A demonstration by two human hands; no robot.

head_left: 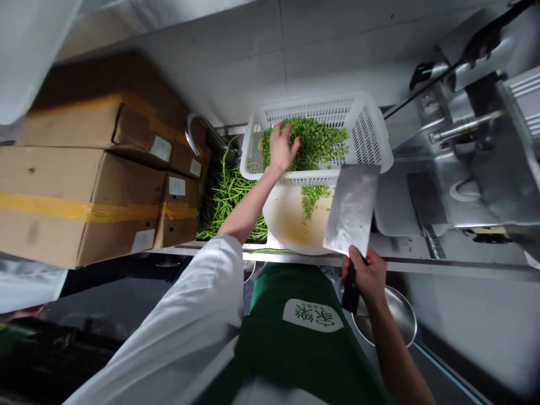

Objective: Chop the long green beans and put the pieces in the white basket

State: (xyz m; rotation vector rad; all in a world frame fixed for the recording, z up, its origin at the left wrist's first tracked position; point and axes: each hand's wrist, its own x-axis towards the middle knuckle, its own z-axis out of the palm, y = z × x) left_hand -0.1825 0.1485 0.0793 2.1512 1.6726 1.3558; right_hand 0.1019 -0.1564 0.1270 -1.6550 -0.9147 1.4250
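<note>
A: You're facing a stainless steel worktop [455,247] against a grey tiled wall, with brown taped cardboard boxes [97,169] stacked at your left.

B: And your left hand [282,147] is inside the white slotted plastic basket [367,129], fingers spread apart, resting on the heap of chopped green bean pieces [320,140].

A: Your right hand [368,275] is clamped around the black handle of the broad steel cleaver [352,211]. You hold its blade tilted over the right edge of the round pale cutting board [291,222].

B: The basket sits at the far side of that board, and a small pile of chopped pieces lies on the board just under its rim.

A: The long uncut green beans [223,197] lie in the sink just left of your board, below the curved tap [198,126].

B: A round steel bowl [400,315] sits below the worktop's edge, near your right wrist.
</note>
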